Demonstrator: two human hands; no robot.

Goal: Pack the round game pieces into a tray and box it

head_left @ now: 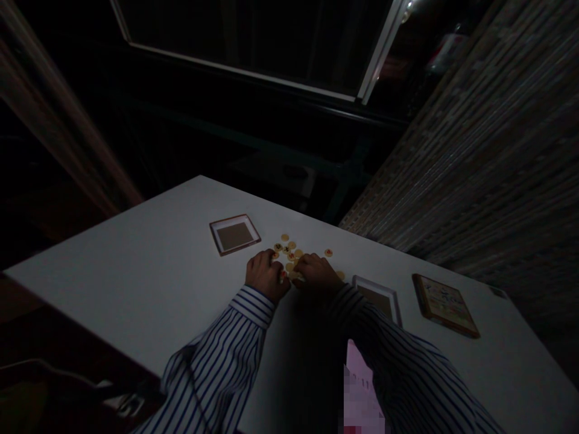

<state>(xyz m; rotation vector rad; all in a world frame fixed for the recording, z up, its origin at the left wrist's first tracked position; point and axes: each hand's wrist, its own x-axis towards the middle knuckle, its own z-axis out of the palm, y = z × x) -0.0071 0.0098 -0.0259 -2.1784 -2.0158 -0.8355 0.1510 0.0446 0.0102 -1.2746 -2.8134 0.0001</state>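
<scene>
Several round, pale yellow Chinese chess pieces (pixel 291 257) lie in a loose cluster on the white table, some showing red or black characters and others plain. My left hand (pixel 266 272) rests at the cluster's left side, fingers curved and thumb apart, with a red-marked piece (pixel 283 275) by the thumb. From the right, my right hand (pixel 317 271) reaches in with bent fingers and thumb around a plain piece (pixel 294 275) at the near side. One red-marked piece (pixel 329 252) lies apart, beyond the right hand. Dim light hides the exact finger contact.
On the white table (pixel 136 265), an open shallow box part (pixel 235 234) lies at the back left. Another shallow tray (pixel 394 299) is partly under my right forearm. A box lid with a printed picture (pixel 446 304) lies farther right. A bead curtain (pixel 474 169) hangs behind the right side.
</scene>
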